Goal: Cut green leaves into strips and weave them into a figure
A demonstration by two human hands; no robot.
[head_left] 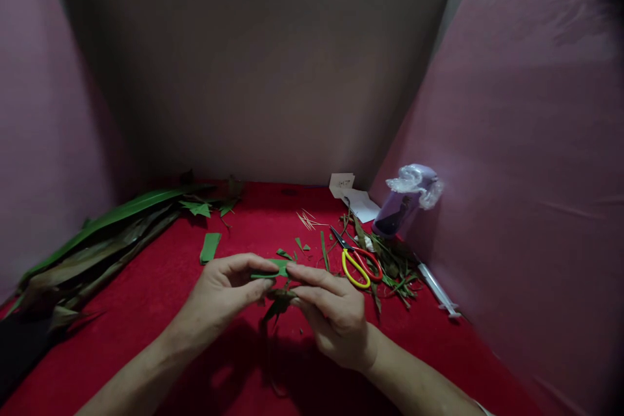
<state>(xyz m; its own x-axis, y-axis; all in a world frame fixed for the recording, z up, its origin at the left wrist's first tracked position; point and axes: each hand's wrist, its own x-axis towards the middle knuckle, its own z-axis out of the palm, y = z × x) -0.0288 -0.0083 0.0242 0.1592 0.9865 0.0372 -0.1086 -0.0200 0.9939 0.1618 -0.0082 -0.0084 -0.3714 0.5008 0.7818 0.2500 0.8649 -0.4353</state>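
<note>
both hands, left hand (221,289) and right hand (331,309), pinch the green leaf strip (273,268) stretched between their fingertips.

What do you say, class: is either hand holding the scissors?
No, the scissors lie on the red cloth beside the right hand, while it and the left hand pinch a green leaf strip.
</note>
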